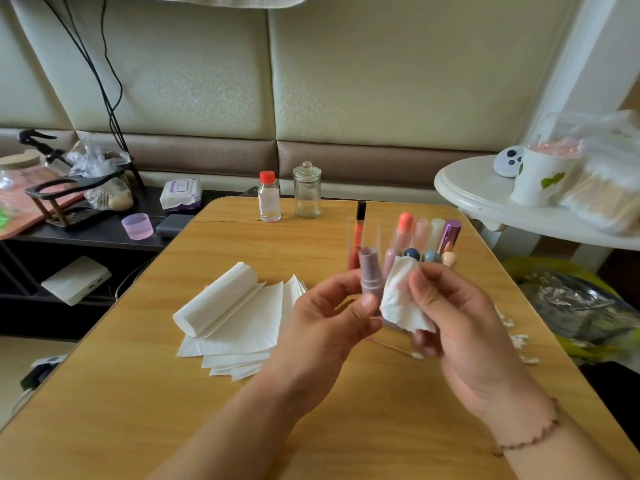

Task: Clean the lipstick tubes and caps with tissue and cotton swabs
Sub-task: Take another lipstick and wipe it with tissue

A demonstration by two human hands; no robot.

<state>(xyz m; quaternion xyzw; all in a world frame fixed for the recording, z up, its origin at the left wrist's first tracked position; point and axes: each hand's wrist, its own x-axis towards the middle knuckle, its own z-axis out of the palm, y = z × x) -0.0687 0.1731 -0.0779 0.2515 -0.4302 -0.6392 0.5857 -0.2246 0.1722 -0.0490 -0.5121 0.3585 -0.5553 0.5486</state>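
Lipstick tube (371,276), mauve, stood upright in your left hand (325,317), pinched between thumb and fingers above the wooden table (138,393). Your right hand (453,317) gripped a crumpled tissue (398,299) just beside it, touching the tube's side. More lipsticks (426,237) stood behind.

No legible text anywhere. Purple label printing on the wet-wipes pack (180,195) at far left — too blurred to read. No label visible on the red-capped clear bottle (269,197) at the far edge of the table. Green leaf pattern only on the paper cup (535,178) at far right — no words. Dark dots on the small white round object (508,161) beside it, not characters. Nothing printed that can be made out on the lipstick tubes (424,237) in the clear holder.
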